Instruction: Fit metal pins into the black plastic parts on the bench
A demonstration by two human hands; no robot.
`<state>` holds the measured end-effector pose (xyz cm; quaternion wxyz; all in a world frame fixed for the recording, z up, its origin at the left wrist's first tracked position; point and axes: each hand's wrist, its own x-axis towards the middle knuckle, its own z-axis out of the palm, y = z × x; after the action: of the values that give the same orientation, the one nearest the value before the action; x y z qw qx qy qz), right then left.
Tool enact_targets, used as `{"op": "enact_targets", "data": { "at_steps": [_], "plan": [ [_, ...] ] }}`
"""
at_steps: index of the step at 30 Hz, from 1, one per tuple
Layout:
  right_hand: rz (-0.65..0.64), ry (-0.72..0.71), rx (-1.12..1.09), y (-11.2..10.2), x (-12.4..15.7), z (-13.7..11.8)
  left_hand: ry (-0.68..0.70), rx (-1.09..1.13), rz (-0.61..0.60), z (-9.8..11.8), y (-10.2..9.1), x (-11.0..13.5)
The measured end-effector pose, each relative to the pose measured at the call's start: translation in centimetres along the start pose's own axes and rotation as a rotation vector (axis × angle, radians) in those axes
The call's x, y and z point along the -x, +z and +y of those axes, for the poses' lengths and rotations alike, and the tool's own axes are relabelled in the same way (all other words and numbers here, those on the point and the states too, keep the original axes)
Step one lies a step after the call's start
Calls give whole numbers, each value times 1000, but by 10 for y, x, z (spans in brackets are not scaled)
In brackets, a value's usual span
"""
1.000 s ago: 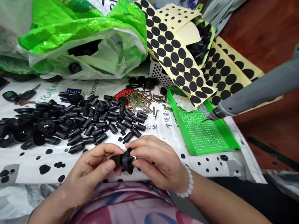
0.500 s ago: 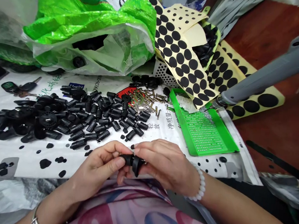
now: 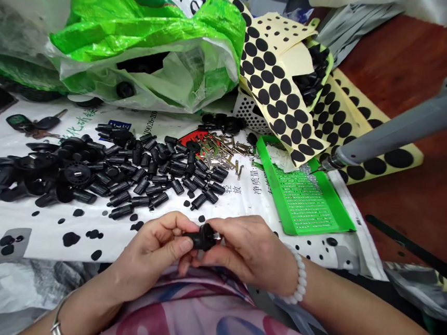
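Both hands meet close to my body over the near edge of the white printed sheet (image 3: pixel 244 195). My left hand (image 3: pixel 153 250) pinches one end of a small black plastic part (image 3: pixel 201 237), thumb on top. My right hand (image 3: pixel 249 250) grips the other end of the same part, where a bit of silver metal shows between its fingers. A white bead bracelet (image 3: pixel 298 278) circles my right wrist. A heap of similar black plastic pieces (image 3: pixel 129 172) lies just beyond my hands, with a pile of small metal pins (image 3: pixel 224 154) behind it.
A green perforated tray (image 3: pixel 302 198) sits to the right, with a grey power screwdriver (image 3: pixel 407 129) hanging over it. Beige sheets of black round stickers (image 3: pixel 278 83) drape over a basket. A green and white plastic bag (image 3: pixel 140 50) fills the back left. Car keys (image 3: pixel 34 122) lie far left.
The black part has been turned between my fingers, its wide disc face now less visible. My hands and the view have shifted slightly right.
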<state>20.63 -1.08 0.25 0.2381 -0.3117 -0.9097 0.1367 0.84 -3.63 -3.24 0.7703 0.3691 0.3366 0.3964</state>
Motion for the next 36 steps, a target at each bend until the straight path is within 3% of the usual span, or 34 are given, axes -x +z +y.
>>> {"op": "enact_targets", "data": {
  "at_steps": [4, 9, 15, 18, 21, 23, 25, 28, 34, 36],
  "plan": [
    [2, 78, 34, -3, -2, 1, 15, 18, 54, 0, 1, -1],
    [-50, -137, 139, -1, 1, 7, 0, 28, 5, 0, 2, -6],
    [-245, 153, -80, 0, 0, 4, 42, -152, 82, 1, 2, -2],
    [-169, 165, -35, -5, 0, 3, 21, -150, 75, 0, 2, -3],
    [-128, 61, -67, -7, 2, 4, 8, -122, 48, -1, 4, -6],
    [-134, 17, -129, -6, 4, 4, 33, -154, 30, 0, 6, -7],
    [-130, 59, -252, -3, 4, 2, 76, -266, 44, -1, 7, -7],
    [-136, 227, -471, 3, 3, -3, 202, -536, 124, -6, 6, -4],
    [-249, 773, -1227, 15, 2, -2, 794, -1257, 147, -19, -8, -5],
    [-282, 874, -1426, 17, 2, 2, 925, -1431, 112, -16, -11, -8]
  ]
}}
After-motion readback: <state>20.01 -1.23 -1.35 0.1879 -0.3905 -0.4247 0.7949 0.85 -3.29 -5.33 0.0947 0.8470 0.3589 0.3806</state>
